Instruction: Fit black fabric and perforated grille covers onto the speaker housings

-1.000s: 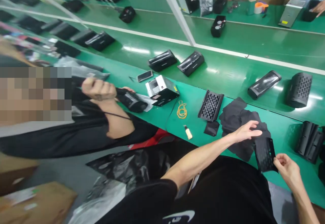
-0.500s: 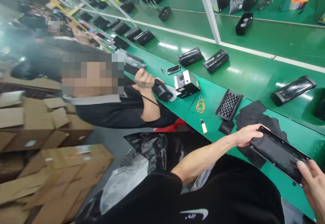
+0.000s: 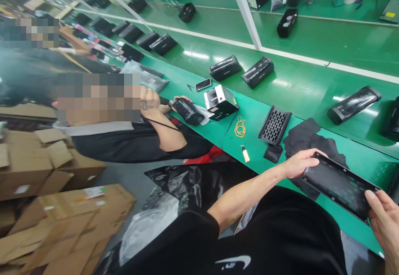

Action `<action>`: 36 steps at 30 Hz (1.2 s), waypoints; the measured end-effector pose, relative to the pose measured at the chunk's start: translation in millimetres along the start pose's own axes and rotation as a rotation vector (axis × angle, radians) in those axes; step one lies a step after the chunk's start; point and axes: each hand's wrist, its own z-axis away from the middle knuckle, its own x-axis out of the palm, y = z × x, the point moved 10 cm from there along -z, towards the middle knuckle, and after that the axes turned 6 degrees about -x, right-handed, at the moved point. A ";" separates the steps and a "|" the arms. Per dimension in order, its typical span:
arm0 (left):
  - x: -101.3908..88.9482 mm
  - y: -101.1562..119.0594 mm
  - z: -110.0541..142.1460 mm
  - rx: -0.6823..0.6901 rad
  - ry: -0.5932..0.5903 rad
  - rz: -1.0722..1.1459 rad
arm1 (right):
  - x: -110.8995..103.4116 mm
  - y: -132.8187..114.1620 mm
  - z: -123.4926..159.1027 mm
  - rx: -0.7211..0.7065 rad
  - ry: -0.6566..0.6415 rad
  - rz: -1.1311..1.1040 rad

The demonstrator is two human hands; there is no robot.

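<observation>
A black speaker grille panel [image 3: 339, 185], lined with thin dark mesh cloth, is held between my hands over the bench edge. Its hollow inner side faces me, with small clips along the rim. My left hand [image 3: 301, 163] grips the far-left end, thumb on top. At the right end, my right hand [image 3: 385, 214] pinches the panel's edge with the thumb inside. Behind the panel lies a spread pile of black cloth pieces [image 3: 307, 140], partly hidden by my left hand. Beside it rest a perforated black grille [image 3: 274, 125] and a small dark cloth square [image 3: 273, 153].
Several black speakers [image 3: 355, 104] sit on the green line beyond the bench. Nearer are a boxy device [image 3: 221, 101], a phone [image 3: 203, 84], yellow rubber bands [image 3: 240, 127] and a small bottle [image 3: 245, 154]. To the left a co-worker's hand [image 3: 150, 99] is raised near another speaker [image 3: 187, 111].
My right thumb has shifted to the panel's edge, and the panel is tilted so green shows through its mesh. The co-worker's raised hand has moved left, away from the speaker. The view has shifted slightly.
</observation>
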 end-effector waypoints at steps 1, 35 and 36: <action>1.1 0.8 0.4 0.003 -0.007 0.014 | -0.6 0.2 0.9 0.012 0.009 -0.014; 20.9 15.7 10.3 -0.018 -0.188 0.087 | -40.0 15.6 13.7 0.287 0.180 -0.017; 21.4 16.6 10.9 -0.022 -0.188 0.084 | -42.8 16.6 11.9 0.280 0.165 -0.003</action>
